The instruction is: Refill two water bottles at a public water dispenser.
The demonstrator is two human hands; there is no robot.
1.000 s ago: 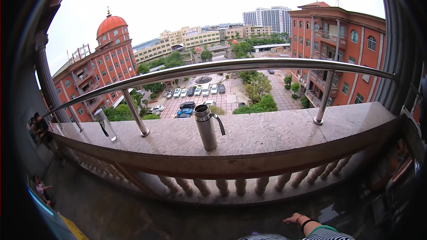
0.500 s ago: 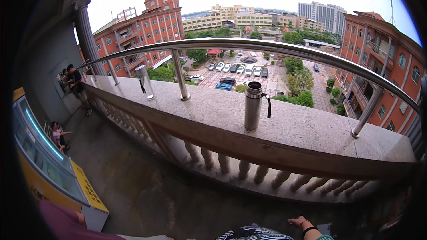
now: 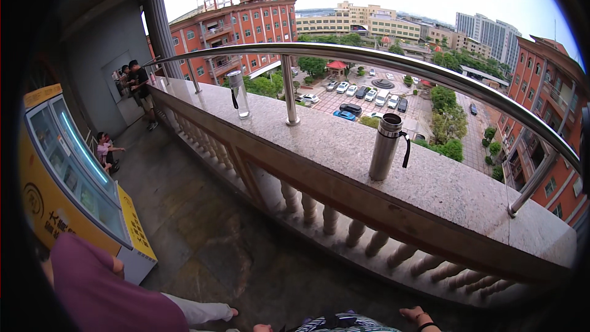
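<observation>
My right hand (image 3: 413,315), with a dark band at the wrist, is low in the view, holding nothing; its fingers look loosely apart. Only a small part of my left hand (image 3: 263,328) shows at the lower edge, its fingers hidden. Both hands are well apart from the ledge. A steel vacuum flask (image 3: 385,150) stands upright on the stone ledge (image 3: 332,141), its mouth uncovered and a black strap hanging at its right side. Farther left on the ledge stands a clear and silvery bottle (image 3: 238,97) with a dark strap.
A metal handrail (image 3: 369,55) runs above the ledge, over a car park. At left stand a yellow display freezer (image 3: 74,166) and a person in a purple top (image 3: 110,295). Farther off, a person (image 3: 106,149) sits low and others (image 3: 142,89) stand near the wall.
The view has turned left, so the flask, bottle and ledge appear farther right. More of the person in purple shows. My right hand sits lower in view, and part of my left hand shows.
</observation>
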